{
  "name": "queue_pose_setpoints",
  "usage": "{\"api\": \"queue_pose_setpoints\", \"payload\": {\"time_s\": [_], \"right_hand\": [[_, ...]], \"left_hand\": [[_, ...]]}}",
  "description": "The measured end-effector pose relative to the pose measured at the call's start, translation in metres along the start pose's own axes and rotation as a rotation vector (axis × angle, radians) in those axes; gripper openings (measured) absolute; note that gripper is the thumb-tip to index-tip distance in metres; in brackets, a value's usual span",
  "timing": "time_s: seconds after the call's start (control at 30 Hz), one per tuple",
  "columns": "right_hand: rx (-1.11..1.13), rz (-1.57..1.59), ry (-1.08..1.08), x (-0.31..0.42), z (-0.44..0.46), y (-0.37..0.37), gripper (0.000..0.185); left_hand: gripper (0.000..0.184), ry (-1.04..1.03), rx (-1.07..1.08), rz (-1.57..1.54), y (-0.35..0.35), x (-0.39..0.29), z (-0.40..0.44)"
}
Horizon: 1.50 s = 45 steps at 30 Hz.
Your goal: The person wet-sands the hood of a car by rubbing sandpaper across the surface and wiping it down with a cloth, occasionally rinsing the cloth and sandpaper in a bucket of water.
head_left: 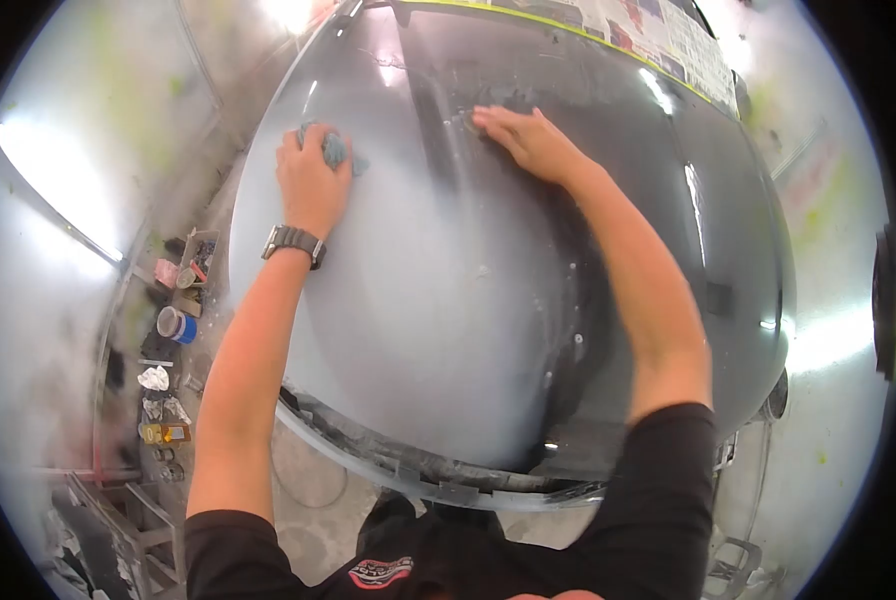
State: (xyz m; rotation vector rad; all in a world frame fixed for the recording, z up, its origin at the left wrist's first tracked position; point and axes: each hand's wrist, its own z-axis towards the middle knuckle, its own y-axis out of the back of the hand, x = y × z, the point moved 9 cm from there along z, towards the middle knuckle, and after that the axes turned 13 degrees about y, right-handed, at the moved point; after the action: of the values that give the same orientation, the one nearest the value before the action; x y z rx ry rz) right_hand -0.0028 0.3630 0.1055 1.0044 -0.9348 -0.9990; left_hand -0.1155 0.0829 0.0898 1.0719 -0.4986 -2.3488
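Bunched in my left hand [311,180] is a blue-green cloth [334,150], pressed against the left side of a dark car hood [418,300]. Farther up, near the hood's middle, lies my right hand [536,145], its fingers stretched and close together on the wet surface. A small greyish-brown edge [471,121] shows under its fingertips; I cannot make out what it is. The hood's left half looks dull and pale grey, and the right half dark and glossy with several water drops.
Newspaper [658,40] edged with yellow-green tape [568,32] covers the part beyond the hood. Along the left wall stand a blue-labelled can [178,325], a box of items [200,255] and a yellow-brown container [166,432]. At lower left is a metal stand [133,525].
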Motion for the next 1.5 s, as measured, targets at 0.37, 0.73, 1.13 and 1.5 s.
{"api": "queue_pose_setpoints", "payload": {"time_s": [0.37,0.73,1.13,1.5], "right_hand": [[0.014,-0.033,0.041,0.027,-0.055,-0.009,0.045],[0.016,-0.004,0.088,0.069,-0.058,-0.017,0.042],[-0.059,0.019,0.097,0.064,-0.018,-0.023,0.042],[-0.173,-0.029,0.036,0.024,0.057,-0.038,0.043]], "left_hand": [[0.023,-0.027,-0.048,-0.003,0.003,-0.003,-0.004],[0.023,-0.015,-0.056,-0.036,0.009,-0.001,-0.005],[0.024,0.009,-0.037,-0.036,0.01,0.0,-0.004],[0.024,0.01,-0.067,-0.022,0.009,-0.002,-0.004]]}}
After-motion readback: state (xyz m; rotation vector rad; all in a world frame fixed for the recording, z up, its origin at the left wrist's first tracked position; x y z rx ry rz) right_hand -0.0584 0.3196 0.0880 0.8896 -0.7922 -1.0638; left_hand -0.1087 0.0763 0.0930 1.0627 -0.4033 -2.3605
